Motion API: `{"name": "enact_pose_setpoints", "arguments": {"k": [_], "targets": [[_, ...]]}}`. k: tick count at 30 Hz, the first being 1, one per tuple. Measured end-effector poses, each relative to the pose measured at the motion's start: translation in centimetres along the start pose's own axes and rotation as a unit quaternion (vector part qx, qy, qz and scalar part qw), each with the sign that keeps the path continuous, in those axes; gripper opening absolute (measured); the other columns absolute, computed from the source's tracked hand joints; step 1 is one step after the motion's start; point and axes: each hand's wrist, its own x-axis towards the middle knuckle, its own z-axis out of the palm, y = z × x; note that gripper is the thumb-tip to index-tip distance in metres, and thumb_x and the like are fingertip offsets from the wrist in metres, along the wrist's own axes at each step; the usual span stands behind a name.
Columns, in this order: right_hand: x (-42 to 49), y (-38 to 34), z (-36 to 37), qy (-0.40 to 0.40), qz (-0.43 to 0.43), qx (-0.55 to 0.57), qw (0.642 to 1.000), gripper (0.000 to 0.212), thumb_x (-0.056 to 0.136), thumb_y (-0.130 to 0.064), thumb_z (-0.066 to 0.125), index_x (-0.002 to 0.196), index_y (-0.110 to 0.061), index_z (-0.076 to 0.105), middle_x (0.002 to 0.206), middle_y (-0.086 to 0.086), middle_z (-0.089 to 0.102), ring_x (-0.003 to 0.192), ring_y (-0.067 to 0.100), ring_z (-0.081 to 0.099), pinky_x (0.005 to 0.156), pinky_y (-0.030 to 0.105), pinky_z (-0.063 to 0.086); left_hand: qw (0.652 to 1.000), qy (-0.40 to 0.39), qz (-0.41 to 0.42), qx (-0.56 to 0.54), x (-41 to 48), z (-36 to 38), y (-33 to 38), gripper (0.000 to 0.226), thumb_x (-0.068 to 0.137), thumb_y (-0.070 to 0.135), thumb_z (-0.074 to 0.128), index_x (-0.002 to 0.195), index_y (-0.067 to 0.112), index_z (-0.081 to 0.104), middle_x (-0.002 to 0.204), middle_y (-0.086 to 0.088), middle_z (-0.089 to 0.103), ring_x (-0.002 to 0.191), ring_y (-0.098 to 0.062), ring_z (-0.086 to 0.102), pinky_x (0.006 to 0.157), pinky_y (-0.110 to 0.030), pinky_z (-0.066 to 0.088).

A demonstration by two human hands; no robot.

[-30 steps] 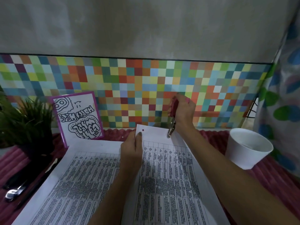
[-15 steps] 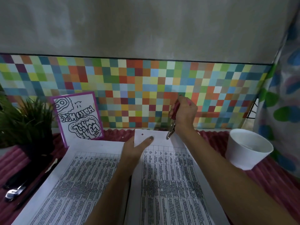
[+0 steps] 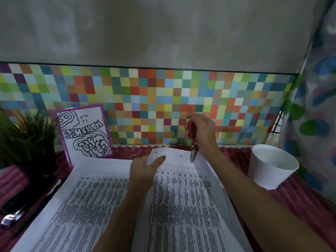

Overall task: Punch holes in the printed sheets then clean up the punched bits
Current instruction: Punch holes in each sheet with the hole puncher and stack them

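Observation:
A printed sheet (image 3: 183,202) with a dense table lies lifted at its far edge, where two punched holes show. My left hand (image 3: 145,170) pinches that far edge near the left hole, thumb on top. My right hand (image 3: 201,131) grips a red-handled hole punch (image 3: 193,142), held upright with its metal jaw at the sheet's top edge, right of the second hole. Another printed sheet (image 3: 72,206) lies flat to the left.
A white paper cup (image 3: 271,170) stands at the right on the pink ribbed mat (image 3: 300,206). A potted plant (image 3: 27,139) and a purple-framed drawing (image 3: 85,131) stand at the left by the tiled wall. Dark utensils (image 3: 12,215) lie at the far left.
A second hole now shows in the sheet's top edge. The punch has shifted right along the edge. My left hand went from flat on the sheet to pinching its lifted edge.

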Motion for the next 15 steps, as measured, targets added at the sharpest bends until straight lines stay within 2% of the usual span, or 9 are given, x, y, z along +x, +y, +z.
{"name": "enact_pose_setpoints", "arguments": {"k": [8,13,15], "targets": [[1.6,-0.8,-3.2,0.073,-0.002,0.029,0.997,0.016,0.090,-0.010,0.053,0.090,0.001,0.065,0.058,0.011,0.057,0.041,0.021,0.048,0.043,0.027,0.041,1.000,-0.015,-0.016,-0.006,-0.6,-0.3,1.5,0.065,0.080,0.041,0.076,0.080,-0.019,0.051,0.075,-0.043,0.050,0.065,-0.058,0.053,0.054,-0.063,0.048],[1.5,-0.5,-3.8,0.098,-0.019,0.036,0.994,0.018,0.090,-0.010,0.051,0.082,-0.002,0.065,0.059,0.012,0.057,0.040,0.021,0.047,0.043,0.028,0.040,1.000,-0.004,-0.026,-0.003,-1.2,0.2,2.5,0.034,0.086,0.025,0.072,0.077,-0.007,0.065,0.080,-0.036,0.061,0.073,-0.050,0.063,0.061,-0.051,0.056],[1.4,-0.6,-3.7,0.106,-0.028,0.040,0.993,0.019,0.090,-0.008,0.050,0.077,-0.004,0.064,0.058,0.012,0.056,0.039,0.021,0.045,0.043,0.028,0.039,1.000,-0.001,-0.031,-0.004,-1.2,0.3,2.5,0.029,0.087,0.021,0.071,0.077,-0.005,0.066,0.078,-0.032,0.064,0.071,-0.044,0.067,0.058,-0.045,0.058]]}}
